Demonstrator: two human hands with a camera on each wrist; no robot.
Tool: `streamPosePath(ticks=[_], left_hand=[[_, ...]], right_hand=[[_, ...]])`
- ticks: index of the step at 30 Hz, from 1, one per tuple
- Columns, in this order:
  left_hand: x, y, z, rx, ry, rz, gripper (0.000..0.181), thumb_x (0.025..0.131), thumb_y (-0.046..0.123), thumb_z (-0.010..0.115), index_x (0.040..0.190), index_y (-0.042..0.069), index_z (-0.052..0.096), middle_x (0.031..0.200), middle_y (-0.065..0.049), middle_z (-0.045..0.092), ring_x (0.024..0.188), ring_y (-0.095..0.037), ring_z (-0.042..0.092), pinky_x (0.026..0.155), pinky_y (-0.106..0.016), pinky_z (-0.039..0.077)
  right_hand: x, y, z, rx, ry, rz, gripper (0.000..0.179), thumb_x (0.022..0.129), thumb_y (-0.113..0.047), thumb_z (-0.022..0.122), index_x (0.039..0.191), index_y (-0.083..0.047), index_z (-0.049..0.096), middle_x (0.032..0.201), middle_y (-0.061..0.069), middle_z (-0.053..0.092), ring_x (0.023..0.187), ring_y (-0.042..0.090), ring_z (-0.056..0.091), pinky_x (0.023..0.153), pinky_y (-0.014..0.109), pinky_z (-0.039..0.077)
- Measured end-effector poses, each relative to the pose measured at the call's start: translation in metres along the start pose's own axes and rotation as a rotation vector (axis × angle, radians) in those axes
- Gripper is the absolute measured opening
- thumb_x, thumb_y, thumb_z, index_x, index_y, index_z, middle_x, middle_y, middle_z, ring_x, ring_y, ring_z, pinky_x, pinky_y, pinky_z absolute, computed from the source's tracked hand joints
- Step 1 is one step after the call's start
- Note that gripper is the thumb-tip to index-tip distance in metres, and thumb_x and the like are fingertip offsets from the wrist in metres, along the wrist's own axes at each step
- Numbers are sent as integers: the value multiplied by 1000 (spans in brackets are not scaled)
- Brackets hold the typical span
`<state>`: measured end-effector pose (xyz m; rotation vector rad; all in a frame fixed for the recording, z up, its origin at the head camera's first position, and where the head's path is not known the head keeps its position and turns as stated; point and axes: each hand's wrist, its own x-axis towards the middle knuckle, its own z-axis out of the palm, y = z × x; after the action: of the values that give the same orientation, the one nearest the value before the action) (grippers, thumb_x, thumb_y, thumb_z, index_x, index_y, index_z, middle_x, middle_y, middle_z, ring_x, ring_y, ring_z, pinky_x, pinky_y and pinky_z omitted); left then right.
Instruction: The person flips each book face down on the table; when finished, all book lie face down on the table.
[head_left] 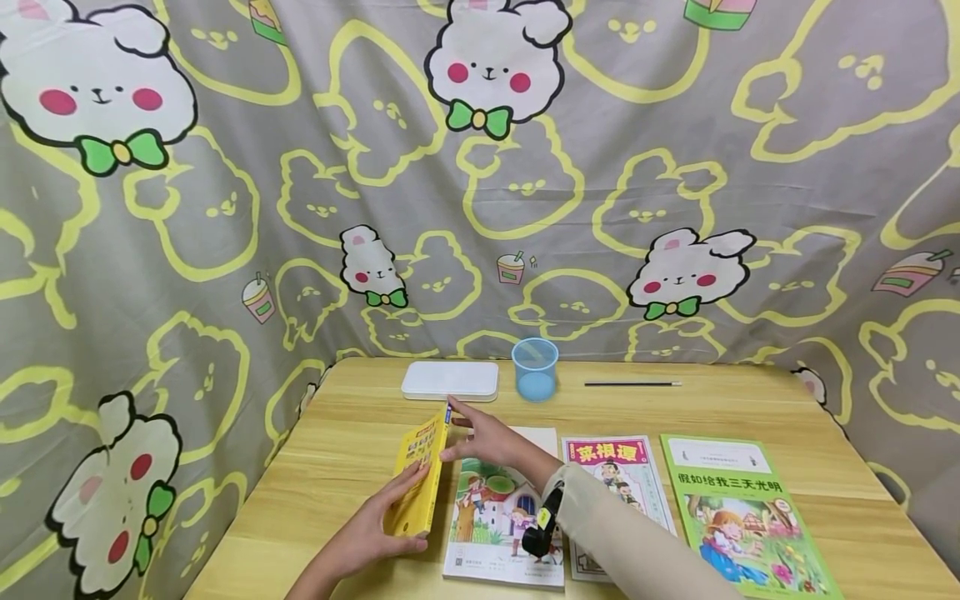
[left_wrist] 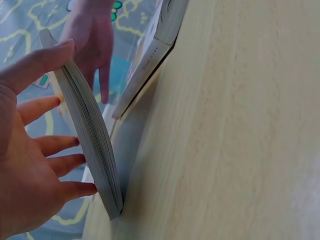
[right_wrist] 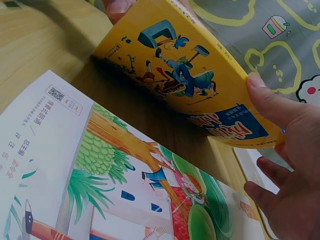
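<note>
A yellow paperback book (head_left: 420, 475) stands tilted on edge over the left part of the table. My left hand (head_left: 375, 521) grips its lower end, thumb on one cover and fingertips on the other, as the left wrist view shows. At the upper end my right hand (head_left: 487, 437) holds the book by its corner, the thumb (right_wrist: 257, 82) at the edge of the illustrated cover. Between the two wrists, beside the yellow book, a picture-covered book (head_left: 502, 517) lies flat with a pineapple-like house and cartoon children (right_wrist: 187, 185) on it.
Right of it lie a pink-titled book (head_left: 611, 454) and a green book (head_left: 742, 508). Along the back of the table (head_left: 300, 483) are a white case (head_left: 450, 379), a blue translucent cup (head_left: 536, 371) and a thin dark stick (head_left: 630, 383). A rabbit-print curtain (head_left: 480, 183) hangs behind.
</note>
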<state>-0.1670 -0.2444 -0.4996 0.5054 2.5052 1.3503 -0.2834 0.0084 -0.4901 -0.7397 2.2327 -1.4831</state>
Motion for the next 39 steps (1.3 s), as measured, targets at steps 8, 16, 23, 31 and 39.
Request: streamPosePath(ticks=[8,16,23,31,39], left_hand=[[-2,-3,0,30,7,-19,95,80,30,90,160,28,40,171,-16,18,154,-51,11,112,-82,9],[-2,-1,-1,68,10,-11,92,79,29,90,158,24,44,170,-18,21,152,-55,12,111,-83,12],[-3,-4,-3,90,7,-13,91,79,32,90,158,22,45,170,-18,21,153,-54,13,110,-83,12],[-3,-6,-4,108,10,-29,92,77,32,90,157,23,46,170,-18,18,153,-53,12,110,-83,12],[-4,-6,-3,153,15,-7,90,76,32,91,155,19,50,169,-21,20,153,-54,12,111,-82,14]], right_hand=[[0,2,3,-120,27,35,107,87,-45,83,167,-26,15,169,10,26,152,36,32,118,56,37],[2,3,6,-113,29,53,109,85,-42,85,167,-20,17,169,14,26,138,41,51,117,56,38],[5,7,9,-195,36,86,108,84,-46,84,167,-20,20,169,16,24,152,39,30,119,59,34],[8,8,11,-296,38,85,106,84,-48,83,166,-16,23,165,18,32,156,38,21,122,69,6],[7,8,15,-353,40,95,106,83,-49,83,165,-13,26,163,16,37,157,37,19,123,67,1]])
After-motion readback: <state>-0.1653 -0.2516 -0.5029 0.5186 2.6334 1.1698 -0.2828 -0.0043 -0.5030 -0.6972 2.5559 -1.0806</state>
